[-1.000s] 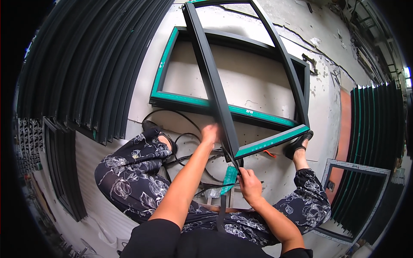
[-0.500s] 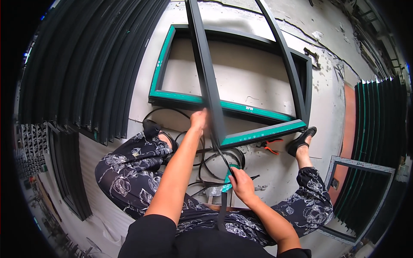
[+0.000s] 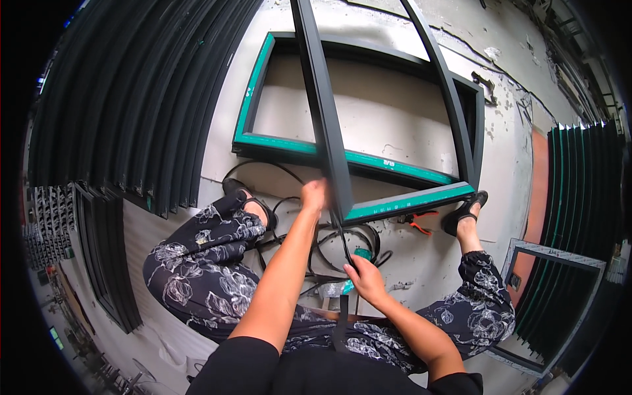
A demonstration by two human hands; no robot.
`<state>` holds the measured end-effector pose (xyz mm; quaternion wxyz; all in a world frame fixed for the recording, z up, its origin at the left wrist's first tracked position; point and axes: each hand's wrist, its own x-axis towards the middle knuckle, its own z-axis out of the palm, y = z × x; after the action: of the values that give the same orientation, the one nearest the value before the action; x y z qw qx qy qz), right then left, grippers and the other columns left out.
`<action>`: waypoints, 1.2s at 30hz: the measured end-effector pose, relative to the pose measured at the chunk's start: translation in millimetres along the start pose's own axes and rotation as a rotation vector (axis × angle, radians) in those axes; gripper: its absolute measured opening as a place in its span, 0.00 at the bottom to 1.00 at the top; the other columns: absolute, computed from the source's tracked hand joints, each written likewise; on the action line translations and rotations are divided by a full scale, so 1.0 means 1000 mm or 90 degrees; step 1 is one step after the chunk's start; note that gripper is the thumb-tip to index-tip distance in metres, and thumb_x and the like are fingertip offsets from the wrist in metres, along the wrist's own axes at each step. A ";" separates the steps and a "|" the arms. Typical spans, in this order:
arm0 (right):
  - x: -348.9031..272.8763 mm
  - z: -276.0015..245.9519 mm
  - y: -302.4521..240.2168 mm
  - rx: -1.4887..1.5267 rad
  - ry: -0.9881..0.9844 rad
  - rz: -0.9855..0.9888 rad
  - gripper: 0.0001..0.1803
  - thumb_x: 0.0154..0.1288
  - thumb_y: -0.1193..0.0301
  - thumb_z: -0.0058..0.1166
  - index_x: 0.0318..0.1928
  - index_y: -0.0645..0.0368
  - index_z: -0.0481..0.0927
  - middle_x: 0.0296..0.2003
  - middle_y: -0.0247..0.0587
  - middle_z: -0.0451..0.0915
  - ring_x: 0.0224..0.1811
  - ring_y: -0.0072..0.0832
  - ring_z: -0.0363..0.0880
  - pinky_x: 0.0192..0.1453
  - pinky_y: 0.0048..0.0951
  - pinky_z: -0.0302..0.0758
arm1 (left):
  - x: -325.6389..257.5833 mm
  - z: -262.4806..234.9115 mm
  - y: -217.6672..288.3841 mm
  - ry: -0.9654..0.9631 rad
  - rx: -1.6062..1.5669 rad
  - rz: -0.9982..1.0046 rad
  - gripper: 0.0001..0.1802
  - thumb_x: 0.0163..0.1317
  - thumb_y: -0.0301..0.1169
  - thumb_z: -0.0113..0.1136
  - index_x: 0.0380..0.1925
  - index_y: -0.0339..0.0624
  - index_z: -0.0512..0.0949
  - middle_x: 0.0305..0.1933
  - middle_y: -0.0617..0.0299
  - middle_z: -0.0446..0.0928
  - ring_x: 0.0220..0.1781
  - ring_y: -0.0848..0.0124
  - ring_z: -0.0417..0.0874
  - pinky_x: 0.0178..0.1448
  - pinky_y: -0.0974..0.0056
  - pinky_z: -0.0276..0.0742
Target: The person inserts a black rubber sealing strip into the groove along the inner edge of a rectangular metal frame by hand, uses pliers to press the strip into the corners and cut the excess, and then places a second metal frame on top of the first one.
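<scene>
A dark grey frame (image 3: 327,118) with green film along its near edge stands tilted toward me, over a second grey-and-green frame (image 3: 280,139) lying on the floor. My left hand (image 3: 314,195) is curled against the left bar of the tilted frame, close above its near corner. Motion smears its fingertips, and whatever they grip is hidden. My right hand (image 3: 367,280) is closed round a thin black rubber strip (image 3: 346,247), which runs up to that same corner. More of the strip lies in loose coils on the floor between my legs, beside scraps of green film (image 3: 363,253).
Orange-handled pliers (image 3: 416,224) lie right of the coils, near my right foot. Long dark profiles (image 3: 131,99) are stacked at the left. More profiles (image 3: 579,184) stand at the right behind a film-wrapped frame (image 3: 559,253). A dark metal piece (image 3: 484,89) lies beyond the frames.
My left hand has slid slightly nearer along the bar toward the corner. My right hand has shifted a little left, still with the strip. The whole view has moved slightly.
</scene>
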<state>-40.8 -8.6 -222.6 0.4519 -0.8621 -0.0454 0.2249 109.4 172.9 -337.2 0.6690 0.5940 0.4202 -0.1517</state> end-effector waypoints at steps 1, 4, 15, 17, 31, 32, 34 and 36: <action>0.006 -0.002 -0.004 0.015 -0.065 0.027 0.17 0.61 0.63 0.51 0.45 0.63 0.74 0.38 0.53 0.77 0.41 0.45 0.76 0.45 0.34 0.72 | 0.004 -0.003 -0.002 -0.007 -0.011 0.023 0.16 0.62 0.40 0.53 0.28 0.37 0.77 0.22 0.66 0.76 0.20 0.77 0.74 0.23 0.70 0.68; -0.003 0.007 0.002 0.061 -0.024 0.022 0.14 0.63 0.63 0.49 0.40 0.63 0.75 0.30 0.48 0.77 0.34 0.40 0.77 0.39 0.33 0.72 | -0.005 0.005 -0.011 -0.004 0.001 -0.010 0.16 0.63 0.40 0.52 0.31 0.36 0.78 0.23 0.66 0.76 0.21 0.78 0.73 0.24 0.70 0.68; 0.006 0.021 0.029 0.030 -0.087 0.141 0.12 0.60 0.65 0.50 0.37 0.62 0.76 0.24 0.44 0.78 0.26 0.34 0.78 0.32 0.32 0.72 | -0.020 0.003 -0.034 -0.014 -0.095 -0.049 0.15 0.64 0.36 0.50 0.36 0.33 0.76 0.28 0.63 0.78 0.27 0.76 0.76 0.32 0.70 0.72; 0.009 0.019 0.028 0.068 -0.123 0.229 0.14 0.59 0.63 0.50 0.35 0.62 0.77 0.33 0.52 0.78 0.38 0.46 0.76 0.42 0.40 0.71 | -0.030 0.004 -0.043 -0.015 -0.053 0.004 0.14 0.63 0.35 0.50 0.36 0.33 0.76 0.28 0.62 0.78 0.27 0.77 0.76 0.31 0.72 0.72; 0.014 0.032 0.029 0.059 -0.070 0.123 0.13 0.58 0.65 0.51 0.35 0.64 0.77 0.27 0.48 0.78 0.31 0.39 0.78 0.37 0.34 0.72 | -0.048 -0.002 -0.045 0.007 -0.038 -0.048 0.15 0.62 0.37 0.52 0.32 0.35 0.78 0.23 0.66 0.76 0.22 0.77 0.73 0.23 0.71 0.66; 0.010 0.030 0.029 0.060 -0.082 0.130 0.12 0.59 0.66 0.51 0.35 0.64 0.76 0.26 0.48 0.78 0.30 0.38 0.78 0.37 0.33 0.72 | -0.051 0.001 -0.048 0.025 -0.042 -0.051 0.14 0.61 0.37 0.52 0.32 0.35 0.78 0.24 0.66 0.76 0.22 0.78 0.73 0.24 0.71 0.66; 0.011 0.030 0.026 0.066 -0.088 0.138 0.12 0.59 0.66 0.51 0.35 0.64 0.76 0.26 0.48 0.78 0.30 0.38 0.78 0.36 0.33 0.72 | -0.050 0.004 -0.048 0.061 -0.050 -0.050 0.14 0.61 0.37 0.54 0.31 0.35 0.78 0.24 0.67 0.76 0.23 0.78 0.72 0.24 0.72 0.65; 0.010 0.032 0.025 0.070 -0.094 0.149 0.12 0.59 0.66 0.51 0.35 0.64 0.76 0.26 0.48 0.78 0.30 0.38 0.78 0.36 0.33 0.72 | -0.051 0.003 -0.047 0.046 -0.083 -0.052 0.14 0.61 0.37 0.53 0.32 0.36 0.78 0.25 0.67 0.76 0.23 0.79 0.72 0.25 0.72 0.65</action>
<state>-48.6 3.8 -261.2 0.4649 -0.8165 0.0348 0.3406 46.6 143.8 -330.9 0.6837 0.5369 0.4769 -0.1298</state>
